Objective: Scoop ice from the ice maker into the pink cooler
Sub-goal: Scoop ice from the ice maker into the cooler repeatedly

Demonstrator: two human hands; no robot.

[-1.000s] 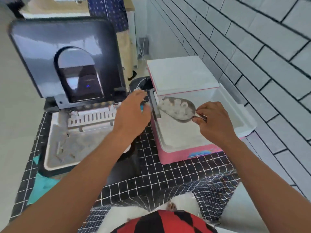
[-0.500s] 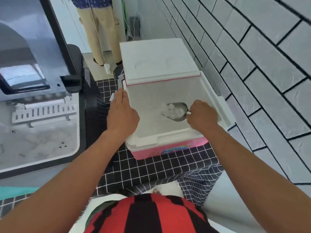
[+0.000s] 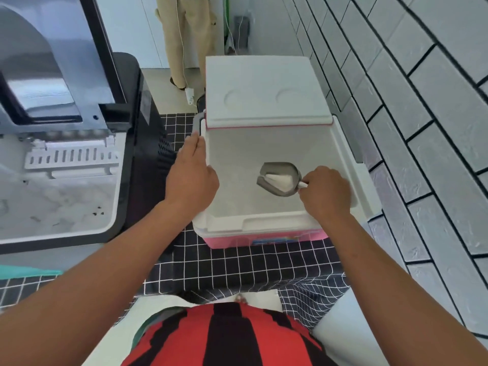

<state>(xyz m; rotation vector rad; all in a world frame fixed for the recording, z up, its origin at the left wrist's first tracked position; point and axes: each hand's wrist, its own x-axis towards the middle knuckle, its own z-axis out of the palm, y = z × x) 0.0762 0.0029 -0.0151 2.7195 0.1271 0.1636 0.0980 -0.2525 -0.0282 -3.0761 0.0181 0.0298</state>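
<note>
The pink cooler (image 3: 264,238) stands open on the checked cloth, its white lid (image 3: 264,91) tipped up at the back. Inside its white cavity, my right hand (image 3: 326,191) grips the handle of a metal scoop (image 3: 277,169), which is tilted on its side; what lies in the bowl is blurred. My left hand (image 3: 190,178) rests flat with straight fingers on the cooler's left rim. The ice maker (image 3: 66,207) sits to the left with its dark lid raised and its white basket exposed.
A grey tiled wall (image 3: 409,128) runs close along the cooler's right side. A black-and-white checked cloth (image 3: 237,265) covers the counter. A person's legs (image 3: 184,35) stand on the floor beyond the counter, with a white cable hanging nearby.
The scoop has gone from above the cooler's left rim down into its cavity and tipped onto its side. My left hand has moved from the ice maker's edge to the cooler's left rim.
</note>
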